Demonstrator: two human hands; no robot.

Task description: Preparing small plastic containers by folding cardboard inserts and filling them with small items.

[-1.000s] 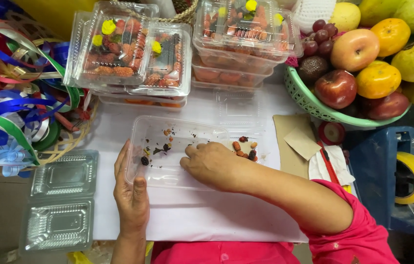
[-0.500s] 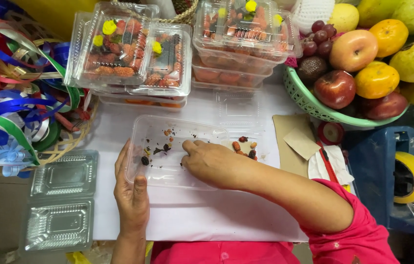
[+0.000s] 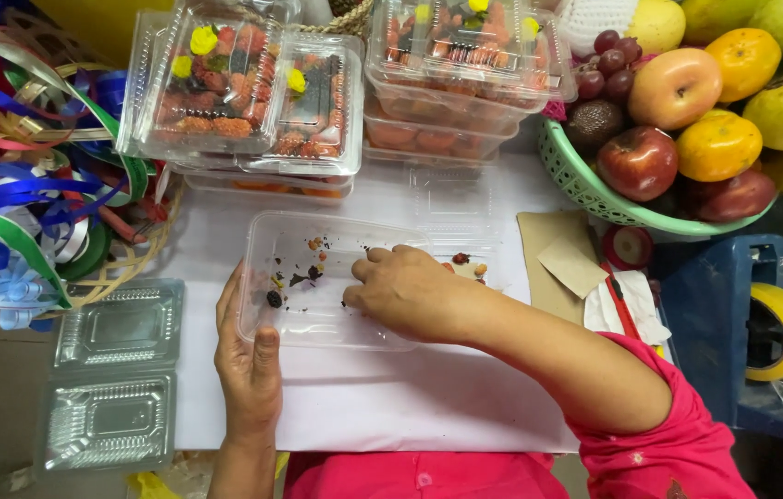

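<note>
1. Change since a second ago: right hand [image 3: 410, 294] has slid leftward inside the clear tray [image 3: 317, 319], from the bits near the right end toward the middle. Dried bits at right [image 3: 461, 261] are now uncovered.
2. Meaning: looks like sorting or placing small pieces in the tray is under way, with the work moving toward the left cluster of bits [image 3: 303, 274]; only a few pieces are in so far.
3. Left hand [image 3: 248, 356] unchanged: flat on the white surface [image 3: 364, 407], thumb up against the tray's left rim, steadying it. Its grip is loose, fingers open, nothing enclosed.
4. Right hand pose: palm down, knuckles up, fingers curled over the tray floor, forearm crossing in from lower right in a pink sleeve [image 3: 678, 434]. Fingertips are hidden under the hand, so I cannot tell whether the grip pinches a piece or is empty.
5. Tray sits mid-surface, just in front of the stacked filled boxes [image 3: 243, 102]. Empty lidded containers [image 3: 114, 370] lie at left, fruit basket [image 3: 594, 194] at right.
</note>
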